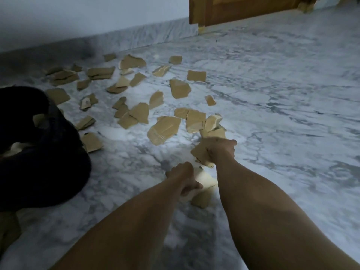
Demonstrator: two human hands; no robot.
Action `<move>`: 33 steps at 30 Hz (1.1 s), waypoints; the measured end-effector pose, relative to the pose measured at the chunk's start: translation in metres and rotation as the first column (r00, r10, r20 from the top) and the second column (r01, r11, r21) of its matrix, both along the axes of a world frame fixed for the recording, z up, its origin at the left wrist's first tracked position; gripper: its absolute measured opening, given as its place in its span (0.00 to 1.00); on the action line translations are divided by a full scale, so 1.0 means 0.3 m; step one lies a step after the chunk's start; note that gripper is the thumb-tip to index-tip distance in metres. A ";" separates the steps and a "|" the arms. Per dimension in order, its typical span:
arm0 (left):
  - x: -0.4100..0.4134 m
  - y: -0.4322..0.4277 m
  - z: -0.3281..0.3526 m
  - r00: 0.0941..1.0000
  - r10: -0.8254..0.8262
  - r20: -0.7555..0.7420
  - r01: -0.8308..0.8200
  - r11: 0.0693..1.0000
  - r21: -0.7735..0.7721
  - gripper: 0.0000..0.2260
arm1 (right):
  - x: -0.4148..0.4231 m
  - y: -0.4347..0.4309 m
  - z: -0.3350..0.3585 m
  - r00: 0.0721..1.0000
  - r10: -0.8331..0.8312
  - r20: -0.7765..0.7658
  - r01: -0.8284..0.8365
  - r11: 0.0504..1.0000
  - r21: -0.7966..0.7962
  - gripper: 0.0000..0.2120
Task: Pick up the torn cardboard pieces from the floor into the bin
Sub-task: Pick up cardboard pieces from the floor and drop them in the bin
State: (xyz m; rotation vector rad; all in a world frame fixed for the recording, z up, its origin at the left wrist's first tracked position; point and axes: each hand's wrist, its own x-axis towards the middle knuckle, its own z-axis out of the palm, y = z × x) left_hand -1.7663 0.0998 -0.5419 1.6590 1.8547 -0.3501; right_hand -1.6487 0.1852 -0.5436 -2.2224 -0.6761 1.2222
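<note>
Torn cardboard lies beyond both full hands; the bin sits off to the left.

The torn brown cardboard pieces [164,129] scatter across the grey marble floor [272,114], right of the black bin [58,152]. The right hand [221,149] clutches a cardboard bundle; the left hand [184,178], nearer the bin, pinches a pale scrap.

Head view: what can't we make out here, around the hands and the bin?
- Right hand: fingers hidden behind its back and the cardboard bundle it grips; piece count unclear.
- Left hand: fingertips hidden on a pale cardboard piece; grip unclear.
- Black bin: cut off by the left edge; its dark interior hides most contents.
- Wooden door: cut off by the top edge.
</note>
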 end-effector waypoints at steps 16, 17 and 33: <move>-0.550 -0.402 -0.010 0.946 0.299 0.125 -0.299 0.954 -0.018 0.35 | -0.184 -0.362 0.047 0.682 0.511 0.523 -0.460 0.856 -0.237 0.21; -0.558 -0.412 -0.012 0.942 0.308 0.135 -0.308 0.951 -0.014 0.35 | -0.193 -0.374 0.047 0.706 0.496 0.505 -0.456 0.865 -0.211 0.23; -0.532 -0.291 -0.021 0.952 0.288 0.107 -0.295 0.953 0.065 0.31 | -0.168 -0.160 0.105 0.439 0.846 0.302 -0.815 0.517 -0.264 0.23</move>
